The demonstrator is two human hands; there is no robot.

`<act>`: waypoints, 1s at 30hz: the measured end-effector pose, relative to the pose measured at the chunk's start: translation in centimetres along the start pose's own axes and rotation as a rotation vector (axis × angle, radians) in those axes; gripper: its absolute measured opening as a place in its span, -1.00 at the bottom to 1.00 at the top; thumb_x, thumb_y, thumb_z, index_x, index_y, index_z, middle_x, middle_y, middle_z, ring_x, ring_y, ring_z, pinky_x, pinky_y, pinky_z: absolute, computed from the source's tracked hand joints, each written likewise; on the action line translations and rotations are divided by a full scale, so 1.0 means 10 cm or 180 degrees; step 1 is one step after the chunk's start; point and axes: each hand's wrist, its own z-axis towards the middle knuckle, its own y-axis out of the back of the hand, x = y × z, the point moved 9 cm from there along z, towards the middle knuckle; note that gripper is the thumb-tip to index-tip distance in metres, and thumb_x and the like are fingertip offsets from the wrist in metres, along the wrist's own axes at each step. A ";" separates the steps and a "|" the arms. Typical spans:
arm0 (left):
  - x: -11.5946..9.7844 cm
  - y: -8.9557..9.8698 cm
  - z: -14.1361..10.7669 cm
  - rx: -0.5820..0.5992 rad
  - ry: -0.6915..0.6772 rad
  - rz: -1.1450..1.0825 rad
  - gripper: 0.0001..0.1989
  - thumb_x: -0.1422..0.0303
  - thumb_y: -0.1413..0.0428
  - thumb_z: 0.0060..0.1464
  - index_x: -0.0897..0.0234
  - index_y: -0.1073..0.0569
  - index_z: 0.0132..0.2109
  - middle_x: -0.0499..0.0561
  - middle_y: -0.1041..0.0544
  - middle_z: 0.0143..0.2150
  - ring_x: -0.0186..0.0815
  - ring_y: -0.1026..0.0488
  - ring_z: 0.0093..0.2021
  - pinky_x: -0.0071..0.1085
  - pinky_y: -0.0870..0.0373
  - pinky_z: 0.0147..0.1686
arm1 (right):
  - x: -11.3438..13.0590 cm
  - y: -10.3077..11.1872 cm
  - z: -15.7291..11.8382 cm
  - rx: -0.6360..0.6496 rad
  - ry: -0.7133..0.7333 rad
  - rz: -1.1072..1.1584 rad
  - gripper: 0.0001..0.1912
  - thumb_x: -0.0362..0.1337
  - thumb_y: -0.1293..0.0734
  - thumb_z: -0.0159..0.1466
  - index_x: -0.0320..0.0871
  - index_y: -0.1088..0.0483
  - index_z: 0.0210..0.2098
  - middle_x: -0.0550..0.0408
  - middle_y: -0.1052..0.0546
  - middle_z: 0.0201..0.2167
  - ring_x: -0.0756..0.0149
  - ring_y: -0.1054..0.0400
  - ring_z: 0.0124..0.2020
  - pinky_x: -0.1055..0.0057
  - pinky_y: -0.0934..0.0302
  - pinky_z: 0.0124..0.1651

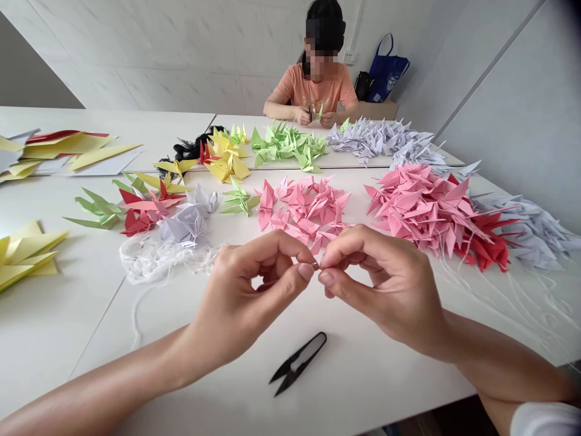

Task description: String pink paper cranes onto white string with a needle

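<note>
My left hand (245,290) and my right hand (381,284) meet above the white table, thumb and forefinger tips pinching a tiny thread end (316,264). It is too fine to make out well. Below them lie black thread snips (297,363), touched by neither hand. Just beyond my fingers spreads a heap of pink origami cranes (304,212). A loose tangle of white thread (158,260) lies to the left of my left hand. A larger pink heap strung on threads (422,209) lies beyond my right hand.
Heaps of red, lilac, green and yellow paper cranes (285,145) cover the tables, with yellow and red paper sheets (68,148) at left. Across the table, a person in an orange shirt (315,85) handles a small green crane. A blue bag (385,69) stands behind.
</note>
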 end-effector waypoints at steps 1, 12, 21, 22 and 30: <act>0.01 -0.01 0.00 0.0018 0.0035 -0.0029 -0.87 0.36 -0.11 0.29 0.26 -0.46 -0.27 -0.18 -0.26 -0.60 -0.49 -0.14 -0.62 -0.52 -0.08 -0.64 | 0.00 0.00 0.00 -0.0003 0.0014 0.0007 -0.89 -0.39 -0.43 0.31 -0.11 -0.41 -0.27 0.18 -0.48 -0.41 0.43 -0.41 -0.43 0.46 -0.36 -0.33; 0.02 -0.01 0.01 0.0034 0.0110 -0.0010 -0.92 0.43 -0.10 0.24 0.27 -0.46 -0.26 -0.19 -0.19 -0.61 -0.48 -0.08 -0.60 -0.53 -0.04 -0.64 | -0.05 -0.03 -0.02 -0.0066 -0.0157 0.0394 -0.71 -0.46 -0.45 0.27 -0.06 -0.30 -0.15 0.24 -0.43 -0.36 0.47 -0.43 -0.41 0.49 -0.39 -0.31; 0.02 0.00 0.00 -0.0024 0.0039 0.0041 -0.89 0.52 -0.10 0.17 0.27 -0.44 -0.33 -0.11 -0.39 -0.53 -0.48 -0.21 -0.57 -0.52 -0.11 -0.61 | -0.08 -0.08 0.00 0.0081 -0.0218 0.0273 -0.68 -0.43 -0.43 0.29 -0.04 -0.24 -0.11 0.27 -0.43 -0.44 0.45 -0.39 -0.42 0.48 -0.34 -0.30; 0.02 0.00 0.00 -0.0026 0.0035 0.0031 -0.88 0.52 -0.10 0.17 0.27 -0.44 -0.33 -0.11 -0.39 -0.54 -0.48 -0.21 -0.57 -0.51 -0.11 -0.61 | -0.09 -0.09 0.00 0.0129 -0.0274 0.0286 -0.67 -0.42 -0.43 0.30 -0.04 -0.23 -0.10 0.28 -0.43 -0.45 0.46 -0.39 -0.43 0.48 -0.34 -0.31; 0.05 -0.02 0.01 0.0076 0.0083 -0.0303 -0.88 0.46 -0.15 0.24 0.23 -0.50 -0.30 -0.11 -0.46 -0.48 -0.47 -0.30 -0.51 -0.53 -0.22 -0.54 | -0.13 -0.16 0.01 0.0262 -0.0343 0.0176 -0.66 -0.39 -0.40 0.32 -0.03 -0.18 -0.05 0.32 -0.39 -0.50 0.47 -0.33 -0.48 0.49 -0.28 -0.34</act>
